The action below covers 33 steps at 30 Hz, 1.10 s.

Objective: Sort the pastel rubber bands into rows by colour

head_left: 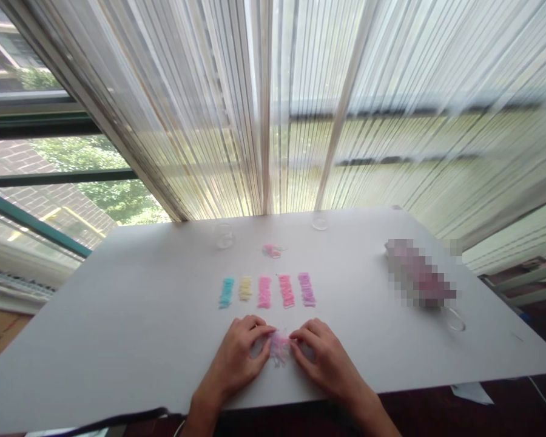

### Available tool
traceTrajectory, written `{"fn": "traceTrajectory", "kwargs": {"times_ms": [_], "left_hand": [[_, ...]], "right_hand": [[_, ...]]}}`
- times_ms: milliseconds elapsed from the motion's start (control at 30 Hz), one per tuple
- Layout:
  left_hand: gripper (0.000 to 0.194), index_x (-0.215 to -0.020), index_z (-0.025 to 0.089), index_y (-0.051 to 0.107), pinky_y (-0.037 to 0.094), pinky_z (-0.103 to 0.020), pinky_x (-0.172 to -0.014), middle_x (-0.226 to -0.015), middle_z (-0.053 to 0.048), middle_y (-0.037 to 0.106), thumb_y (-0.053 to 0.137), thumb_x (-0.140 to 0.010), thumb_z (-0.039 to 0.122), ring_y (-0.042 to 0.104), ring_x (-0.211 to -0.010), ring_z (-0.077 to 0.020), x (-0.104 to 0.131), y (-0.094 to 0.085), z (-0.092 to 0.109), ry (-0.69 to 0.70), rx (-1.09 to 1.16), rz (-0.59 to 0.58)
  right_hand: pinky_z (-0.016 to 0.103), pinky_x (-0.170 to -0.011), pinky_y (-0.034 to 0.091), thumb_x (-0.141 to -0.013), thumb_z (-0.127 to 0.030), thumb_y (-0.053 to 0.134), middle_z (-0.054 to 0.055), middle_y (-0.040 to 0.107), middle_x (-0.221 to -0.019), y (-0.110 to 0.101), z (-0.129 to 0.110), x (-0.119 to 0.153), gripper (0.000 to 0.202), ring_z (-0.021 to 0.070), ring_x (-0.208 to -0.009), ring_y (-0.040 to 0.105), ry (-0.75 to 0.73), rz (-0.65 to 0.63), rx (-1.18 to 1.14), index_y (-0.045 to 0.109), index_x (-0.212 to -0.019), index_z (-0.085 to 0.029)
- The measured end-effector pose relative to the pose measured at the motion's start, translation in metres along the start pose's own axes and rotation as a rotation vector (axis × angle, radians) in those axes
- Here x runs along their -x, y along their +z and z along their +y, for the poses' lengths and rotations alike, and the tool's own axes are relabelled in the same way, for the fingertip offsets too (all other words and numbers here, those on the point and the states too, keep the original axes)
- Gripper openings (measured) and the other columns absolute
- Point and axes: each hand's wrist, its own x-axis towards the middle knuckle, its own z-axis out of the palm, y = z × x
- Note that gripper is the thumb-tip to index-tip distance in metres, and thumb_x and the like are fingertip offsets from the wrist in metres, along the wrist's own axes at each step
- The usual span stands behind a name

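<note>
A small loose pile of pastel pieces (279, 349), pink, lilac and whitish, lies near the front edge of the white table. My left hand (246, 352) touches its left side, thumb and index finger slightly apart at the tips. On the right side, the fingertips of my right hand (321, 352) meet the pile near a pink piece. Beyond the hands, several small pieces are laid out by colour in columns: teal (226, 293), yellow (245, 288), pink (264, 292), coral pink (286, 291) and purple (306, 289).
A small pink tangle (272, 250) lies behind the columns. Farther back stand a clear cup (224, 237) and a clear round dish (319, 224). A blurred pinkish pouch (418, 273) with a loop is at the right. Sheer striped curtains hang behind the table (131, 303).
</note>
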Motion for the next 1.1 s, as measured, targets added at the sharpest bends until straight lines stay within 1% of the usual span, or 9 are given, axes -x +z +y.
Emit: {"fn": "traceTrajectory", "kwargs": {"times_ms": [100, 233, 367, 533, 700, 967, 1100], "left_hand": [[0.022, -0.105, 0.024, 0.077, 0.053, -0.037, -0.081, -0.094, -0.007, 0.073, 0.062, -0.091, 0.017, 0.068, -0.085, -0.0224, 0.002, 0.000, 0.000, 0.004, -0.010, -0.008], [0.017, -0.102, 0.023, 0.076, 0.052, -0.037, -0.082, -0.093, -0.007, 0.072, 0.062, -0.093, 0.019, 0.067, -0.086, -0.0220, 0.003, 0.001, 0.000, -0.013, 0.004, 0.002], [0.018, -0.107, 0.023, 0.074, 0.051, -0.039, -0.085, -0.098, -0.007, 0.072, 0.061, -0.095, 0.020, 0.067, -0.091, -0.0228, 0.003, 0.001, 0.002, -0.018, 0.037, 0.016], [0.021, -0.112, 0.025, 0.072, 0.051, -0.040, -0.089, -0.106, -0.008, 0.070, 0.069, -0.091, 0.024, 0.066, -0.098, -0.0246, 0.000, 0.006, 0.008, 0.025, 0.047, 0.006], [0.012, -0.102, 0.024, 0.074, 0.051, -0.038, -0.085, -0.100, -0.006, 0.071, 0.069, -0.092, 0.022, 0.066, -0.093, -0.0231, -0.004, 0.011, 0.010, 0.028, 0.058, 0.009], [0.009, -0.096, 0.024, 0.075, 0.050, -0.038, -0.084, -0.097, -0.004, 0.071, 0.069, -0.091, 0.019, 0.065, -0.090, -0.0225, -0.003, 0.012, 0.010, 0.009, 0.086, 0.019], [0.009, -0.096, 0.024, 0.075, 0.050, -0.038, -0.085, -0.098, -0.005, 0.071, 0.069, -0.091, 0.019, 0.065, -0.091, -0.0225, -0.001, 0.013, 0.007, 0.008, 0.105, 0.024]], "right_hand": [[0.036, -0.073, 0.054, -0.093, -0.013, 0.064, 0.004, 0.066, -0.086, 0.003, 0.001, -0.002, 0.012, 0.0225, -0.083, 0.063, -0.013, 0.003, -0.001, 0.068, -0.094, -0.024], [0.035, -0.073, 0.054, -0.095, -0.014, 0.062, 0.004, 0.066, -0.086, 0.003, 0.003, -0.003, 0.011, 0.0217, -0.082, 0.063, -0.021, -0.004, -0.037, 0.068, -0.094, -0.023], [0.034, -0.074, 0.055, -0.097, -0.016, 0.058, 0.004, 0.065, -0.087, 0.001, 0.003, -0.002, 0.012, 0.0211, -0.083, 0.064, -0.013, 0.010, -0.091, 0.068, -0.095, -0.023], [0.033, -0.074, 0.055, -0.097, -0.017, 0.057, 0.004, 0.065, -0.087, 0.000, 0.003, -0.001, 0.013, 0.0205, -0.083, 0.065, -0.005, 0.036, -0.121, 0.069, -0.096, -0.023], [0.032, -0.075, 0.055, -0.098, -0.018, 0.058, 0.004, 0.065, -0.088, 0.000, 0.005, 0.001, 0.013, 0.0200, -0.084, 0.065, 0.026, 0.026, -0.163, 0.069, -0.096, -0.023], [0.030, -0.075, 0.054, -0.098, -0.019, 0.059, 0.004, 0.064, -0.089, -0.002, 0.006, 0.002, 0.011, 0.0191, -0.084, 0.065, 0.038, 0.035, -0.209, 0.069, -0.097, -0.024], [0.030, -0.075, 0.054, -0.098, -0.018, 0.059, 0.004, 0.064, -0.089, -0.002, 0.006, 0.002, 0.011, 0.0190, -0.084, 0.065, 0.039, 0.044, -0.218, 0.069, -0.098, -0.023]]}}
